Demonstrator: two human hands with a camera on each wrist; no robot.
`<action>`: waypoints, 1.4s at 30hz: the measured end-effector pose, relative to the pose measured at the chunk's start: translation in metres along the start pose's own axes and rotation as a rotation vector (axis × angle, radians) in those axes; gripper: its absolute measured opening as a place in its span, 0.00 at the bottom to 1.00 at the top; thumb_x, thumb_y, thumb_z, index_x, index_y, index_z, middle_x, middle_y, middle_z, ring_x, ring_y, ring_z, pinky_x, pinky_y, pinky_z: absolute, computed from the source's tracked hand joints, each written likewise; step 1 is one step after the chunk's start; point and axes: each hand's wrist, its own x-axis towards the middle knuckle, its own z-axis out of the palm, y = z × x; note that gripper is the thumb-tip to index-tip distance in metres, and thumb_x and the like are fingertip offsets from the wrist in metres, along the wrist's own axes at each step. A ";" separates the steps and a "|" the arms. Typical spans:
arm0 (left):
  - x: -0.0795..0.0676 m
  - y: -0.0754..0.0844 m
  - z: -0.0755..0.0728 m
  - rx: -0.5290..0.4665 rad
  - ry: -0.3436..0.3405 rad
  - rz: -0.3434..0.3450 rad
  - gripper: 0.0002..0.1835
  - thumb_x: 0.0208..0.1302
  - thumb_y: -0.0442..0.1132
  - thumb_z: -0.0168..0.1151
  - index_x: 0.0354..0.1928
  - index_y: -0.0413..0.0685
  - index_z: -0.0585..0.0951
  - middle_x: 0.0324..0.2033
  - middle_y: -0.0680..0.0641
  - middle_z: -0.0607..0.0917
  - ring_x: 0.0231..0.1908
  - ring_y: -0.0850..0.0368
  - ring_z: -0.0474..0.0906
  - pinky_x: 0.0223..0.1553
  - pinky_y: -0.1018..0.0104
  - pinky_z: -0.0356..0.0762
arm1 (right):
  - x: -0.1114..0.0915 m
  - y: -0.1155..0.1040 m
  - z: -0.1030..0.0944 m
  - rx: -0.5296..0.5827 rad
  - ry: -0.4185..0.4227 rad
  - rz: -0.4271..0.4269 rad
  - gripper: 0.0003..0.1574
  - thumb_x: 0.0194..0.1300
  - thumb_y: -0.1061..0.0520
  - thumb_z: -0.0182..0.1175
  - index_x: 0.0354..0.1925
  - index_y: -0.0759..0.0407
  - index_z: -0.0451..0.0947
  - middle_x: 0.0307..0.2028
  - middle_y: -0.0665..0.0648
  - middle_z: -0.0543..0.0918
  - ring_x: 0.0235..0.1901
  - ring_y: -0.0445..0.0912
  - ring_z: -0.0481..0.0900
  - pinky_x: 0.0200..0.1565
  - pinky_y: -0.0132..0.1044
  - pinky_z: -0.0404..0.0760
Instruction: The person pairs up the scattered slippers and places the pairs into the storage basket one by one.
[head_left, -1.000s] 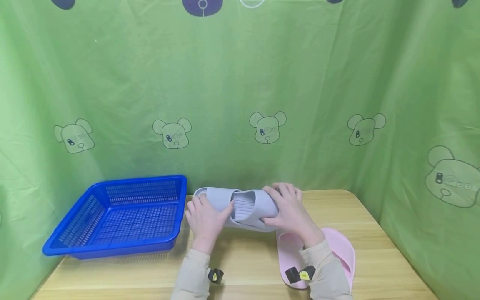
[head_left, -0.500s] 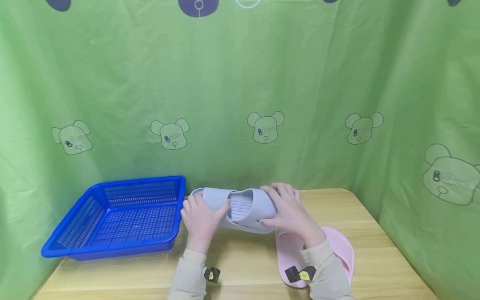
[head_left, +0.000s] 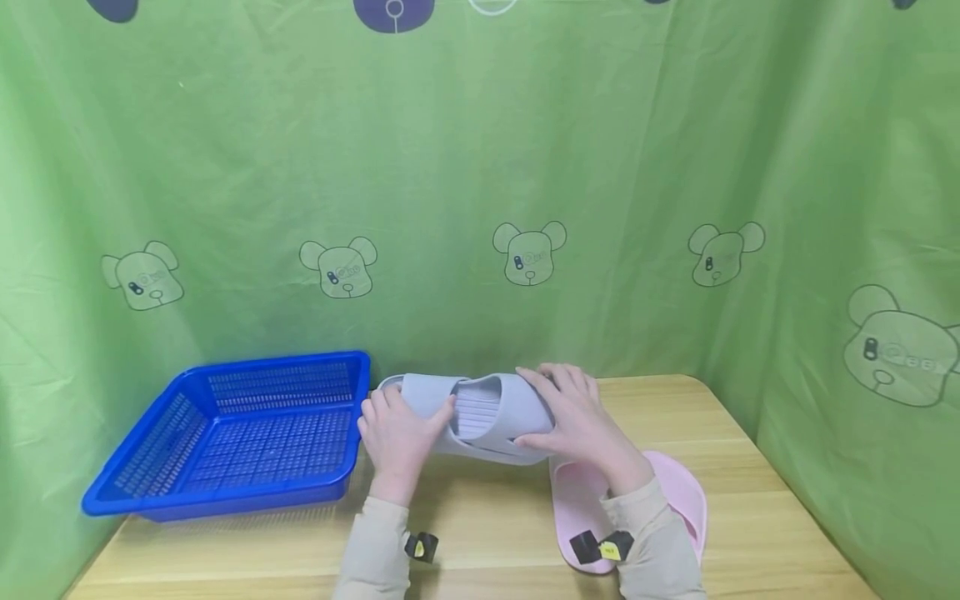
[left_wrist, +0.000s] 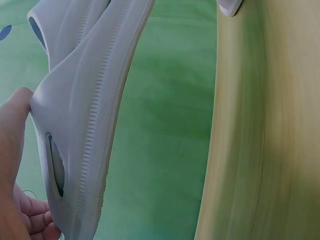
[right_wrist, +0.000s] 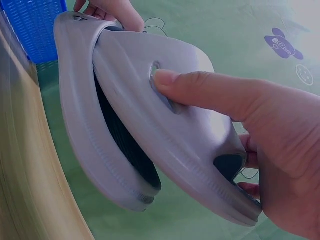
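Observation:
A pair of pale grey slippers [head_left: 521, 408], nested into each other, is held up over the back of the table. My left hand [head_left: 397, 433] grips their left end, with the thumb near the strap opening. At the right end my right hand [head_left: 581, 417] holds the other strap, fingers over the far side. In the right wrist view, my right thumb presses at a slot in the upper grey slipper [right_wrist: 150, 85], and a gap shows between the two soles. The left wrist view has my left hand [left_wrist: 12, 155] at the slipper's edge.
A blue perforated plastic basket [head_left: 348, 487] stands on the left of the wooden table [head_left: 487, 533]. Pink slipper footwear [head_left: 577, 508] lies at the right, partly hidden by my right forearm. A green curtain [head_left: 442, 167] with bear prints surrounds the table.
The head view has shifted slightly. Both hands and the grey slippers sit a little further left in it, with the same hold kept throughout.

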 end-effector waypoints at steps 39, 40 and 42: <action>0.021 0.009 -0.008 0.046 -0.026 -0.005 0.50 0.44 0.77 0.60 0.50 0.36 0.75 0.43 0.39 0.78 0.42 0.42 0.69 0.42 0.53 0.68 | -0.003 0.011 -0.016 0.058 0.394 -0.047 0.32 0.59 0.48 0.66 0.60 0.55 0.75 0.59 0.60 0.77 0.61 0.57 0.71 0.65 0.62 0.63; 0.023 0.009 -0.009 0.051 -0.026 -0.004 0.50 0.44 0.77 0.60 0.50 0.36 0.75 0.43 0.39 0.78 0.42 0.42 0.69 0.42 0.53 0.68 | -0.003 0.012 -0.016 0.064 0.395 -0.038 0.32 0.59 0.48 0.66 0.60 0.54 0.75 0.59 0.60 0.77 0.61 0.56 0.71 0.65 0.61 0.63; 0.026 0.009 -0.011 0.061 -0.025 -0.001 0.50 0.44 0.77 0.60 0.50 0.35 0.75 0.43 0.39 0.78 0.42 0.42 0.69 0.42 0.52 0.68 | -0.004 0.012 -0.016 0.074 0.398 -0.026 0.31 0.60 0.49 0.66 0.60 0.54 0.75 0.59 0.60 0.77 0.61 0.56 0.71 0.64 0.61 0.64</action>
